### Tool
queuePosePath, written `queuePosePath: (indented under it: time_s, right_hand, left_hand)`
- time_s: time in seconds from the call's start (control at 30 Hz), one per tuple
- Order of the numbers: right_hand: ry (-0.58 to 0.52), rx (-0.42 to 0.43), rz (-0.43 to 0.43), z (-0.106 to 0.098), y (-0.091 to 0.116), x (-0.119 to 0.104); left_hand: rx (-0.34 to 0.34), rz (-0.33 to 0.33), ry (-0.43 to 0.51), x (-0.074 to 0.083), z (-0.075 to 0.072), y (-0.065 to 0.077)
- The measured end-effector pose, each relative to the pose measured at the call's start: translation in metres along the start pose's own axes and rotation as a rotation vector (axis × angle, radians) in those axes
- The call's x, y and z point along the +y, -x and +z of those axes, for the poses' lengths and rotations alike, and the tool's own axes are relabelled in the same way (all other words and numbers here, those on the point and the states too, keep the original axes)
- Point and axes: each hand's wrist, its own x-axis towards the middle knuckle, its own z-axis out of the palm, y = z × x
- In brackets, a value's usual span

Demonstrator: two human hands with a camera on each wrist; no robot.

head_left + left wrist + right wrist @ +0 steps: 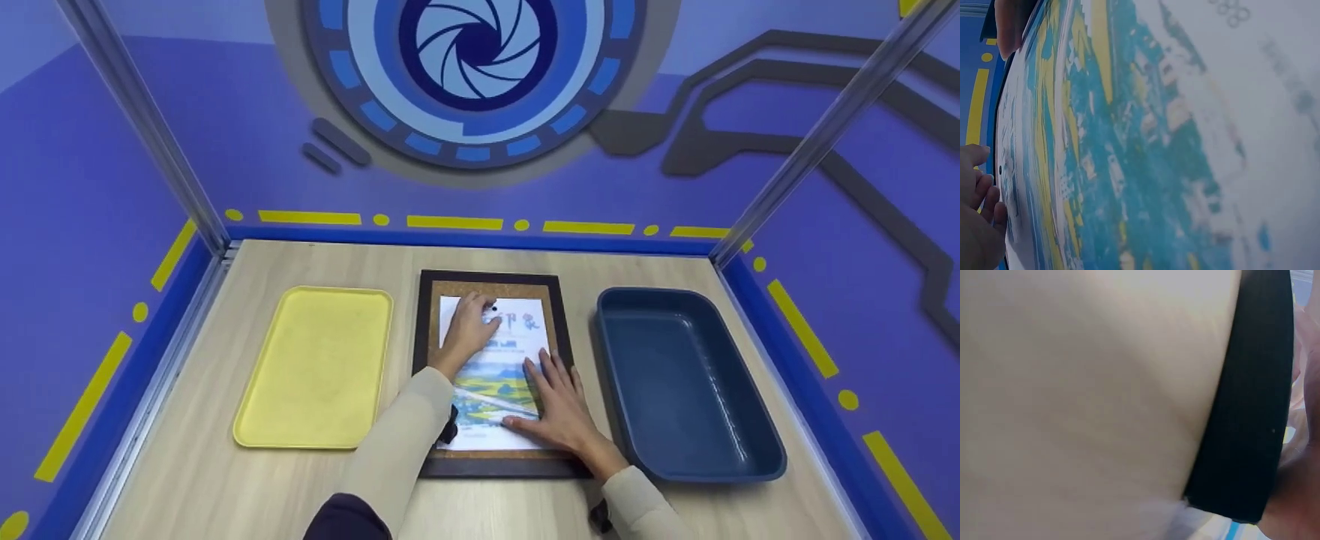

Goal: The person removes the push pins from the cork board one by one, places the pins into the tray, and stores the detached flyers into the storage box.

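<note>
A sheet of paper (487,439) printed with a colourful landscape and large characters lies on a cork board (491,288) with a dark frame (426,330). My left hand (469,326) rests at the sheet's upper left, fingers loosely bent, nothing visible in its grasp. Beside its thumb and index finger is a small black pin-like dot (494,308); the left wrist view shows the fingertips just apart from this dot (1000,169). Lower on the right side, my right hand (561,409) lies with spread fingers on the paper. In the right wrist view that hand is mostly cut off.
To the left lies a shallow yellow tray (319,367). A deeper dark blue tray (675,375) stands to the right, close to my right wrist. The wooden table (495,510) is bounded by blue panels (465,199) behind and at both sides.
</note>
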Motion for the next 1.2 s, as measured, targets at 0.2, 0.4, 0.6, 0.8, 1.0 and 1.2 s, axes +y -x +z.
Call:
queuePosePath:
  time_s: [0.2,0.4,0.6,0.8,1.0,1.2]
  right_hand:
    - [-0.013,0.013,-0.007,0.001,0.001,-0.001]
    - [-0.015,-0.018,0.016,0.000,0.003,-0.002]
    - [-0.019,-0.005,0.018,-0.001,0.005,-0.002]
    - [-0.028,0.010,0.021,0.000,0.004,-0.001]
    - [-0.011,0.027,0.007,0.002,0.003,-0.002]
    - [-0.018,0.014,0.011,0.000,0.001,-0.002]
  left_hand:
    - [0.020,-0.029,-0.018,0.000,0.005,-0.005]
    - [0.067,-0.055,-0.048,-0.001,0.011,-0.009]
    - [0.054,-0.073,-0.075,-0.001,0.011,-0.013]
    - [0.058,-0.047,-0.143,0.000,0.012,-0.016]
    - [0.081,-0.012,-0.222,-0.002,0.014,-0.022]
    - [0.078,-0.031,-0.247,-0.001,0.014,-0.024]
